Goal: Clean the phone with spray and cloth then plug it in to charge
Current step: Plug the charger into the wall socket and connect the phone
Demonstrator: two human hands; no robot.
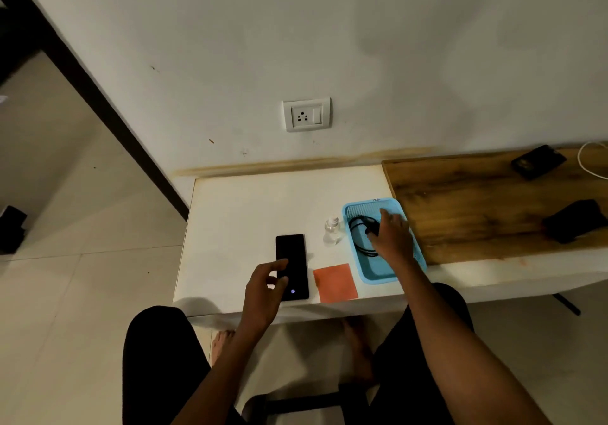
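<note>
A black phone [291, 260] lies screen up on the white table [237, 214], a small light glowing near its lower end. My left hand [263, 293] is over the phone's lower left part, fingers loosely curled and fingertips at the screen. An orange cloth [335, 282] lies flat just right of the phone. A small clear spray bottle [331, 230] stands behind the cloth. A black charger with coiled cable [360, 235] lies in a blue mesh basket [378, 275]. My right hand [393, 237] reaches into the basket and pinches the charger at its top.
A white wall socket with switch [307, 114] sits on the wall above the table. To the right lies a wooden board [477, 201] with two dark objects [538, 161] [574, 220] and a white cable [592, 161]. My knees are below the table's front edge.
</note>
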